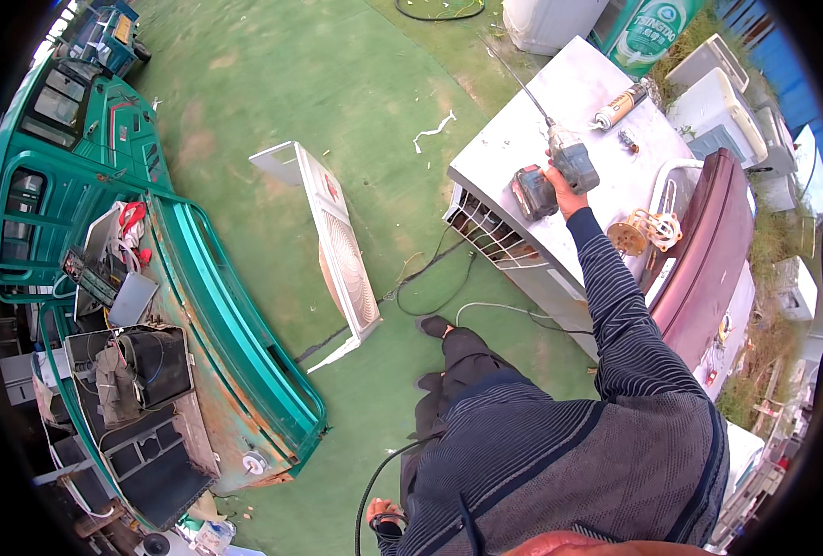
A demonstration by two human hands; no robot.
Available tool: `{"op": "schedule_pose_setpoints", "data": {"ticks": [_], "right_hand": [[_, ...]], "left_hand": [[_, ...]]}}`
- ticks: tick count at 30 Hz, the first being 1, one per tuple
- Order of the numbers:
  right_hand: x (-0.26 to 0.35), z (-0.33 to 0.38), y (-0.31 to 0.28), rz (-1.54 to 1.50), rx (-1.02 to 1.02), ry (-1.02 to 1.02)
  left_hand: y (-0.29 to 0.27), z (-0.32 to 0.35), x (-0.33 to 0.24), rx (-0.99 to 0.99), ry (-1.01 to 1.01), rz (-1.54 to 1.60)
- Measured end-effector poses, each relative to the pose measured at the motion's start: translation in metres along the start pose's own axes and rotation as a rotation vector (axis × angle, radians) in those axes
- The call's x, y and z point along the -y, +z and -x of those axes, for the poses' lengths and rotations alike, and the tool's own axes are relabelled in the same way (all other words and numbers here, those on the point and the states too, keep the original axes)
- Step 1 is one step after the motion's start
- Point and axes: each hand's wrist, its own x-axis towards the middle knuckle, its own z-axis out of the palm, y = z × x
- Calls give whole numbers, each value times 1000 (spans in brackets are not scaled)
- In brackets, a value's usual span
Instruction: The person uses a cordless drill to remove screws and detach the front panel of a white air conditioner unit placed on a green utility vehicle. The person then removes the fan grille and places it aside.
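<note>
My right hand [567, 193] is wrapped round the grip of a cordless drill [574, 159] with a long thin bit. The drill is over the white top of a boxy appliance [513, 130] that has a wire grille on its side, its battery end close to that surface. A spray can [619, 107] lies on the same top, with a small dark metal part [627, 141] beside it. Low in the picture, my left hand [386, 510] is closed round a black cable [363, 496], which curves up beside my leg.
A white panel with a round fan grille [342, 246] stands on the green floor [245, 102] to the left. Beyond it is a green truck [235, 306] with scrap in its bed. A maroon cover [708, 250] and brass-coloured flanged fittings [629, 238] lie at right. Cables cross the floor.
</note>
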Motion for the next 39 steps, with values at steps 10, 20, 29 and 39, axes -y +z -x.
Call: {"op": "schedule_pose_setpoints", "data": {"ticks": [10, 20, 29, 39], "right_hand": [[-45, -28, -21, 199, -241, -134], [-8, 82, -1, 1173, -374, 52], [-92, 269, 47, 1303, 754, 163], [-95, 340, 194, 890, 1348, 174]], "left_hand": [[47, 37, 63, 147, 26, -286], [96, 89, 139, 16, 54, 32], [98, 21, 238, -48, 311, -246], [16, 47, 164, -289, -320, 606]]}}
